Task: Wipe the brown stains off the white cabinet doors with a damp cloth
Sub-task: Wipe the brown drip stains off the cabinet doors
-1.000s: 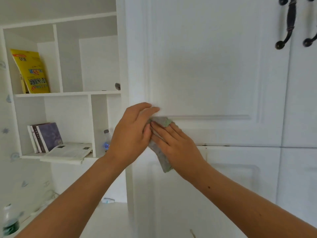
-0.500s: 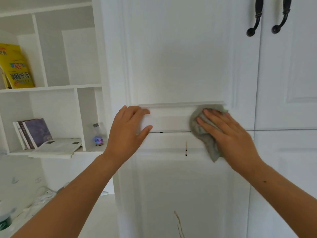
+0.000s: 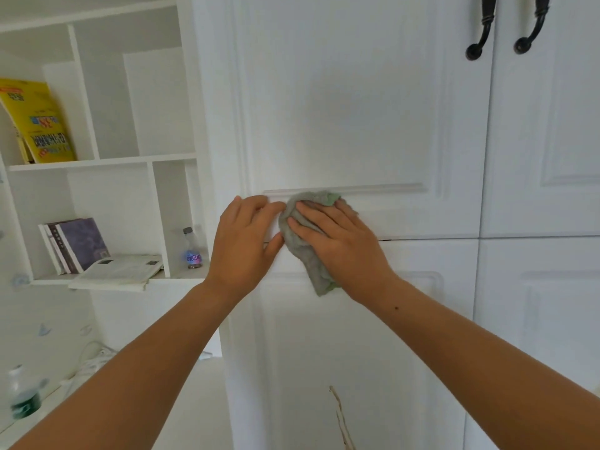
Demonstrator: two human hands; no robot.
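The grey-green cloth (image 3: pixel 319 277) lies over the bottom edge of the upper cabinet door (image 3: pixel 341 108). The right hand (image 3: pixel 337 241) presses it flat with straight, spread fingers. The left hand (image 3: pixel 243 245) rests flat and unclenched at the door's lower left corner, its thumb touching the cloth.

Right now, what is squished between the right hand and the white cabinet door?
A crumpled grey-green cloth lies there, pressed against the white panelled cabinet door by the right hand. The head view shows it.

Matt white painted cabinet door (image 3: pixel 341 108), nubbly grey-green cloth (image 3: pixel 305 245), dark metal handles (image 3: pixel 483 30).
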